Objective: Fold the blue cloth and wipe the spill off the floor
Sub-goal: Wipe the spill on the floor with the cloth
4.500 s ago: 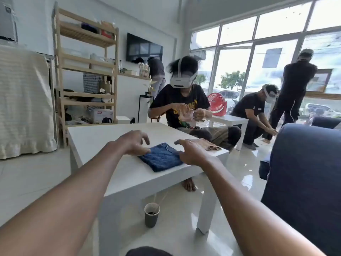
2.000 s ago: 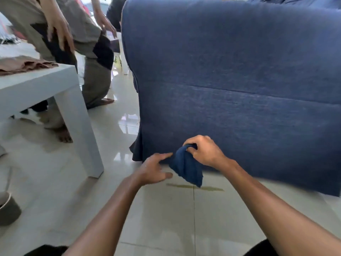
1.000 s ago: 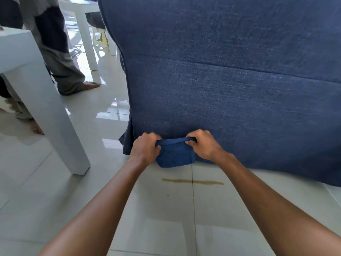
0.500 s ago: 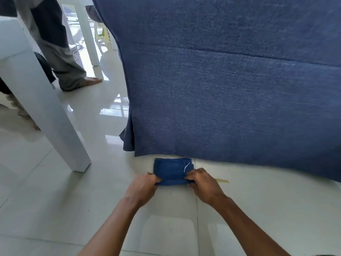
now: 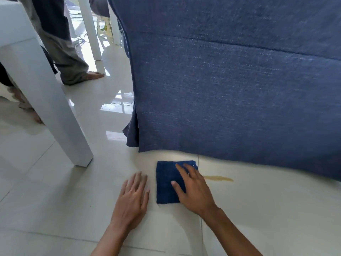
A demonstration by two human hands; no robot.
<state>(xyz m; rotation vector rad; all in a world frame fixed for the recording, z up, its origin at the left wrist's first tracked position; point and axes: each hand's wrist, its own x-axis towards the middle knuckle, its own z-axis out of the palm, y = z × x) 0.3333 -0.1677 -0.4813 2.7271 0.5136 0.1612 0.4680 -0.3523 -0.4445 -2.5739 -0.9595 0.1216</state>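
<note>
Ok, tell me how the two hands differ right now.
The right hand lies on the folded blue cloth, while the left hand lies on bare floor tile beside it, not touching it. The right hand is next to the yellowish spill; the left is farther away. Both are open, palm down.

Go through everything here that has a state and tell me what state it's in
blue cloth: folded, flat on the floor
spill: unwiped, right of the cloth
right hand: open, flat on the cloth
left hand: open, flat on the floor tile beside the cloth
</note>
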